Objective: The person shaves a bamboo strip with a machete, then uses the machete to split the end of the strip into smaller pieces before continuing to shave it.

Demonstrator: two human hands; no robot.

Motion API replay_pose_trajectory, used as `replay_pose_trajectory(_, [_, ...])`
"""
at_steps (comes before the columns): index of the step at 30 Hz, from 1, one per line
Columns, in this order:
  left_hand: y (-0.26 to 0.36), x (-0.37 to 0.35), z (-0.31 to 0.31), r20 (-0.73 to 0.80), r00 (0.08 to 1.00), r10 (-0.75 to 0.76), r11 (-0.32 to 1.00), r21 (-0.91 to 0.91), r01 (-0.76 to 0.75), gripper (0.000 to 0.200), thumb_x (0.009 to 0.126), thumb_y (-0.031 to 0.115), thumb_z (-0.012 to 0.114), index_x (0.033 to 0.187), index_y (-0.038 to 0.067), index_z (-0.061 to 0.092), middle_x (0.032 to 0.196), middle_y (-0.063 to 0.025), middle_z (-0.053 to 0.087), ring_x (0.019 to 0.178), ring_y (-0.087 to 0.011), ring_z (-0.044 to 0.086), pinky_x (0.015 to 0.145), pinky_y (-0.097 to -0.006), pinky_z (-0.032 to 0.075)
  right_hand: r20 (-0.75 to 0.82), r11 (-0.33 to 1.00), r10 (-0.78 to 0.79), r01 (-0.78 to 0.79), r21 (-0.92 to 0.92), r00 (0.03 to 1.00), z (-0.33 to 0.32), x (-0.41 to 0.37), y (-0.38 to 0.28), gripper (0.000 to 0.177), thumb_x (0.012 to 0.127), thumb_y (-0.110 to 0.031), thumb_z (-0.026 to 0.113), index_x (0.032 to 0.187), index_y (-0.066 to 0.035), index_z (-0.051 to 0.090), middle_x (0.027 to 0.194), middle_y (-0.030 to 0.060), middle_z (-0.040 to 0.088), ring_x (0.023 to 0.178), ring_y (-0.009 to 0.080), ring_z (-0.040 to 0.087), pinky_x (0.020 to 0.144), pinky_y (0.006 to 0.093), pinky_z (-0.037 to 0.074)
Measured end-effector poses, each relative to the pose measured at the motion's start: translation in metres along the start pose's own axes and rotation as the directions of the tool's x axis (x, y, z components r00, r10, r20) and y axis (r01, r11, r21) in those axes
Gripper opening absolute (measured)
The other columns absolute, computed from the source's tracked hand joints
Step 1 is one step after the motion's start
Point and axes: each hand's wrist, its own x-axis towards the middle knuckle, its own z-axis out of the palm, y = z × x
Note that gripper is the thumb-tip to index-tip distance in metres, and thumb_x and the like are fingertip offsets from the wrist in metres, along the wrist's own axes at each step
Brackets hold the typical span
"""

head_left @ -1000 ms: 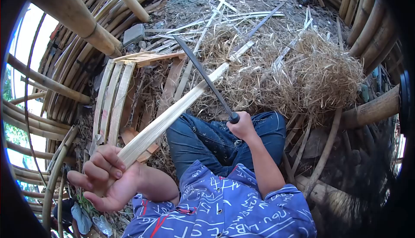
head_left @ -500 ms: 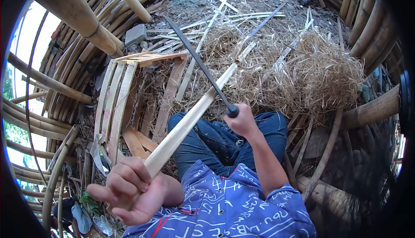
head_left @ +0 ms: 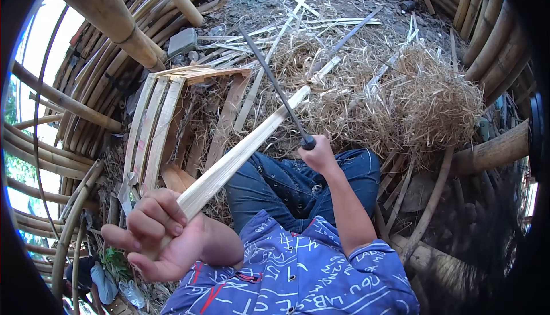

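Head: slat (head_left: 240,152) in left hand (head_left: 157,235)

1 head-worn camera looks steeply down, close.

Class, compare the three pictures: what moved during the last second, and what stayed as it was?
The left hand drew the long pale split bamboo strip down and right, then back up-left. The right hand rose slightly, and its long dark blade swung its tip left, then partly back. Both grips held; the blade still crosses the strip.
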Motion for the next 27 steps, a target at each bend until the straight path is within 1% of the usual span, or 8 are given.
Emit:
replay_pose_trajectory(2, [-0.002,0.003,-0.003,0.005,1.000,-0.006,0.999,-0.034,0.007,0.031,0.091,0.033,0.050,0.081,0.013,0.029,0.051,0.0004,0.031,0.038,-0.0066,0.028,0.035,-0.0193,0.024,0.015,0.998,0.035,-0.035,0.052,0.999,0.000,-0.006,-0.003,0.020,0.067,-0.016,0.065,0.065,0.003,0.059,0.058,0.0184,0.058,0.055,0.0329,0.060,0.055,0.0391,0.046])
replay_pose_trajectory(4, [-0.006,0.009,-0.005,0.016,1.000,-0.016,0.994,-0.111,0.018,0.029,0.091,0.032,0.051,0.082,0.014,0.031,0.050,0.0009,0.030,0.038,-0.0063,0.027,0.036,-0.0192,0.022,0.015,0.999,0.054,-0.054,-0.004,0.998,-0.002,-0.011,-0.001,0.020,0.067,-0.016,0.066,0.065,0.003,0.059,0.058,0.0189,0.058,0.056,0.0338,0.060,0.056,0.0394,0.047])
replay_pose_trajectory(10, [-0.013,0.020,-0.010,-0.073,0.997,-0.007,0.998,-0.056,0.003,0.027,0.090,0.032,0.051,0.081,0.014,0.033,0.049,0.0020,0.029,0.036,-0.0059,0.022,0.036,-0.0188,0.020,-0.035,0.995,0.032,-0.035,-0.093,0.999,0.000,-0.015,0.020,0.021,0.068,-0.017,0.066,0.066,0.002,0.060,0.061,0.0211,0.060,0.061,0.0384,0.061,0.057,0.0408,0.048])
replay_pose_trajectory(17, [-0.015,0.024,-0.018,-0.039,0.999,-0.018,0.999,-0.046,0.016,0.028,0.091,0.033,0.051,0.080,0.015,0.032,0.049,0.0023,0.029,0.036,-0.0053,0.023,0.035,-0.0186,0.019,-0.030,0.995,0.075,-0.077,-0.069,0.997,0.001,-0.020,0.017,0.019,0.069,-0.016,0.065,0.066,0.002,0.060,0.062,0.0214,0.059,0.061,0.0385,0.060,0.058,0.0398,0.047])
replay_pose_trajectory(21, [-0.013,0.018,-0.021,-0.069,0.996,-0.060,0.994,-0.097,0.054,0.029,0.091,0.033,0.051,0.081,0.015,0.032,0.050,0.0021,0.029,0.037,-0.0052,0.025,0.035,-0.0186,0.021,-0.063,0.998,0.055,-0.057,-0.026,0.996,-0.006,-0.022,-0.006,0.017,0.069,-0.015,0.064,0.067,0.002,0.060,0.062,0.0210,0.059,0.060,0.0384,0.060,0.057,0.0393,0.047])
replay_pose_trajectory(23, [-0.011,0.014,-0.021,-0.006,0.997,-0.083,0.993,-0.081,0.082,0.029,0.091,0.034,0.051,0.083,0.015,0.031,0.050,0.0017,0.030,0.037,-0.0054,0.026,0.035,-0.0186,0.022,-0.017,0.998,0.059,-0.059,-0.015,0.998,-0.010,-0.030,-0.028,0.015,0.068,-0.014,0.063,0.068,0.001,0.061,0.062,0.0206,0.059,0.061,0.0390,0.060,0.057,0.0396,0.047])
replay_pose_trajectory(25, [-0.005,0.003,-0.011,-0.020,0.998,-0.068,0.995,-0.072,0.066,0.030,0.091,0.034,0.052,0.083,0.015,0.030,0.050,0.0016,0.030,0.037,-0.0054,0.026,0.034,-0.0185,0.022,-0.023,0.999,-0.006,0.005,-0.051,1.000,-0.014,-0.026,-0.052,0.014,0.069,-0.014,0.064,0.071,0.000,0.063,0.063,0.0204,0.060,0.063,0.0397,0.061,0.059,0.0412,0.048])
replay_pose_trajectory(27, [-0.001,-0.003,-0.004,-0.037,0.998,-0.047,0.997,-0.060,0.045,0.031,0.091,0.034,0.052,0.083,0.015,0.029,0.050,0.0015,0.030,0.037,-0.0053,0.026,0.034,-0.0184,0.022,0.040,0.987,-0.129,0.132,-0.092,0.991,-0.015,-0.019,-0.080,0.014,0.069,-0.016,0.064,0.073,-0.002,0.064,0.065,0.0204,0.061,0.066,0.0399,0.061,0.061,0.0430,0.049])
